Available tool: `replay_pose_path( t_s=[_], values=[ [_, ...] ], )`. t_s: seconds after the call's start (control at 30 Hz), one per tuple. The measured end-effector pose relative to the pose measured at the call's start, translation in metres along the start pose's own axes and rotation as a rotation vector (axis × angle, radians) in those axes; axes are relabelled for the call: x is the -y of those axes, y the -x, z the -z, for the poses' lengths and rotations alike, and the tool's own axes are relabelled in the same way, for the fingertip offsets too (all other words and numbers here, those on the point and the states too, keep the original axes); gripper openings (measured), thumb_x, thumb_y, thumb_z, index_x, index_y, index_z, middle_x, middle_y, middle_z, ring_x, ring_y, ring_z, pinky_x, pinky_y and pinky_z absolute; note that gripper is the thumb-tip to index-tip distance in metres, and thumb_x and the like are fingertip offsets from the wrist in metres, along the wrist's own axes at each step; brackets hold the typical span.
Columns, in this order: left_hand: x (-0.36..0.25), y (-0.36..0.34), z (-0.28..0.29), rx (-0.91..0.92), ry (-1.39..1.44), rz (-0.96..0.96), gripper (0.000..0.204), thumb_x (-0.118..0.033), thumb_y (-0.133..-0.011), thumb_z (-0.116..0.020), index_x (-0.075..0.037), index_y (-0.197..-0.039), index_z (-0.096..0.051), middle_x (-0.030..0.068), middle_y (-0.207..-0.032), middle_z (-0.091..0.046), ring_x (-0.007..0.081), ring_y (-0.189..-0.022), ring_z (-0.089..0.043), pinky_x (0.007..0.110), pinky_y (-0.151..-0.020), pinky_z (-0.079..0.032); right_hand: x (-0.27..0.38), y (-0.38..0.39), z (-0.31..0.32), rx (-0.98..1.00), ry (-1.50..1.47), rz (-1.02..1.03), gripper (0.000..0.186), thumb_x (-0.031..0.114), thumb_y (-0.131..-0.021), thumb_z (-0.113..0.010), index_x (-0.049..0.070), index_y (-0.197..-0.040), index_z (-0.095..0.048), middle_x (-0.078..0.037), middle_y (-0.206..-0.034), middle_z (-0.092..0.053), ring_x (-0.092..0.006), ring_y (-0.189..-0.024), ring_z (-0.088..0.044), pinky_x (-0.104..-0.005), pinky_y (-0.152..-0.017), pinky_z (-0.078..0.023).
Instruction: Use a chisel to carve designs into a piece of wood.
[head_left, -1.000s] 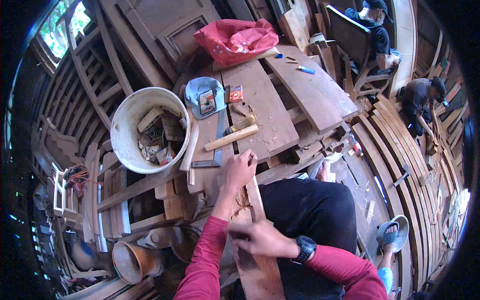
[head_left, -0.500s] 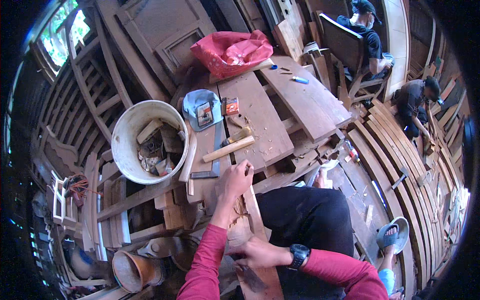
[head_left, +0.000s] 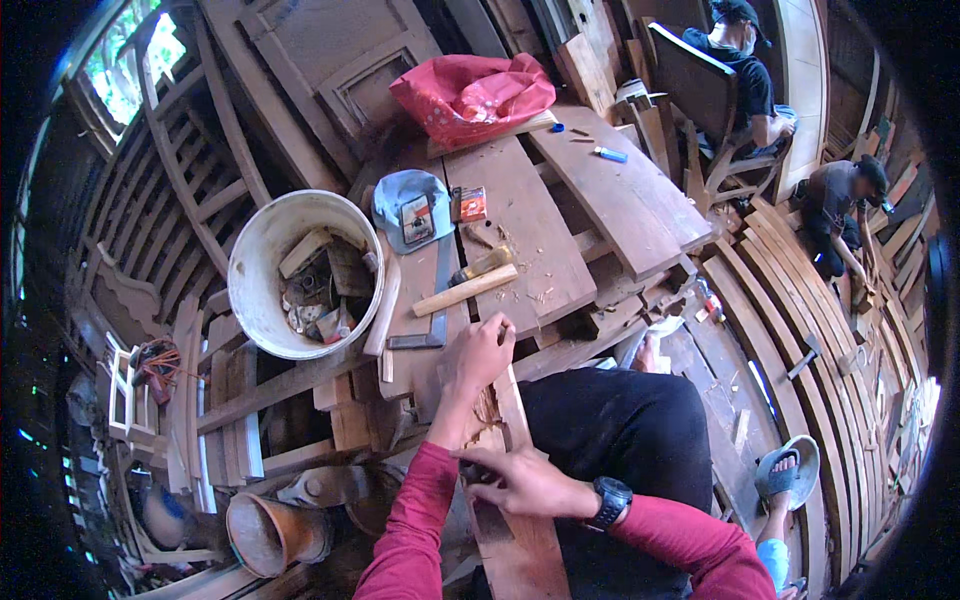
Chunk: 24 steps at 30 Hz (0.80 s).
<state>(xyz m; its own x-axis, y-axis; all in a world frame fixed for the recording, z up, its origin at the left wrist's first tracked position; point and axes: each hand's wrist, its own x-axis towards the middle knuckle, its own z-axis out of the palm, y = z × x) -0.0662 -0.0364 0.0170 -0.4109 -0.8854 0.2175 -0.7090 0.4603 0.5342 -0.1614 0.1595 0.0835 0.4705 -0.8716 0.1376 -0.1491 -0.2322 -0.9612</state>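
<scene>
A long wooden board (head_left: 525, 555) with a rough, chipped hollow lies beside my leg, beneath my hands. My left hand (head_left: 480, 355) is closed at the board's far end, its fingers curled downward; whatever they hold is hidden. Closer to me, my right hand (head_left: 535, 483) reaches across the board with thumb and fingers apart, beside the left sleeve cuff. Nothing shows in it. Beyond the left hand, a pale wooden stick (head_left: 465, 290) lies by a yellowish tool handle (head_left: 483, 266) and a metal try square (head_left: 438, 325).
A white bucket (head_left: 240, 290) of scraps stands left, near a blue cap (head_left: 385, 205). A red bag (head_left: 470, 95) and blue lighter (head_left: 611, 155) lie on the planks. An orange pot (head_left: 290, 535) is lower left. Two people (head_left: 735, 60) work at right, near a hammer (head_left: 805, 357).
My right hand has moved slightly up, closer to the left sleeve cuff. The left hand has shifted a little up and right. The whole view has also tilted slightly.
</scene>
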Motion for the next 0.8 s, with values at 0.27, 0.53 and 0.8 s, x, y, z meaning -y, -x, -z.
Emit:
replay_pose_path(
  t_s=[0.27, 0.53, 0.8],
  values=[
    [-0.003, 0.002, 0.003, -0.014, 0.023, -0.011, 0.015, -0.024, -0.094, -0.064, -0.009, -0.095, -0.065, 0.0168, -0.082, -0.071, 0.0401, -0.080, -0.069, 0.049, -0.067, -0.054, 0.003, -0.002, 0.003, 0.056, -0.014, -0.133, 0.065, 0.017, -0.084, -0.074, 0.005, -0.143, -0.050, -0.027, -0.108, -0.069, -0.0422, -0.097, -0.069, -0.0475, -0.087, -0.056],
    [0.000, -0.003, -0.002, -0.027, 0.033, -0.028, 0.014, -0.024, -0.094, -0.064, -0.010, -0.095, -0.065, 0.0172, -0.081, -0.071, 0.0399, -0.079, -0.069, 0.049, -0.068, -0.054, -0.014, 0.000, -0.012, -0.106, -0.020, 0.048, 0.065, 0.021, -0.088, -0.074, 0.004, -0.145, -0.047, -0.026, -0.098, -0.071, -0.0420, -0.092, -0.070, -0.0461, -0.085, -0.057],
    [-0.002, -0.004, 0.001, -0.047, 0.007, -0.054, 0.012, -0.024, -0.093, -0.064, -0.012, -0.095, -0.065, 0.0175, -0.080, -0.070, 0.0406, -0.077, -0.069, 0.050, -0.066, -0.054, -0.020, 0.002, -0.013, 0.008, -0.004, 0.082, 0.055, 0.018, -0.087, -0.073, 0.006, -0.138, -0.056, -0.024, -0.112, -0.070, -0.0390, -0.100, -0.070, -0.0460, -0.089, -0.055]
  ],
)
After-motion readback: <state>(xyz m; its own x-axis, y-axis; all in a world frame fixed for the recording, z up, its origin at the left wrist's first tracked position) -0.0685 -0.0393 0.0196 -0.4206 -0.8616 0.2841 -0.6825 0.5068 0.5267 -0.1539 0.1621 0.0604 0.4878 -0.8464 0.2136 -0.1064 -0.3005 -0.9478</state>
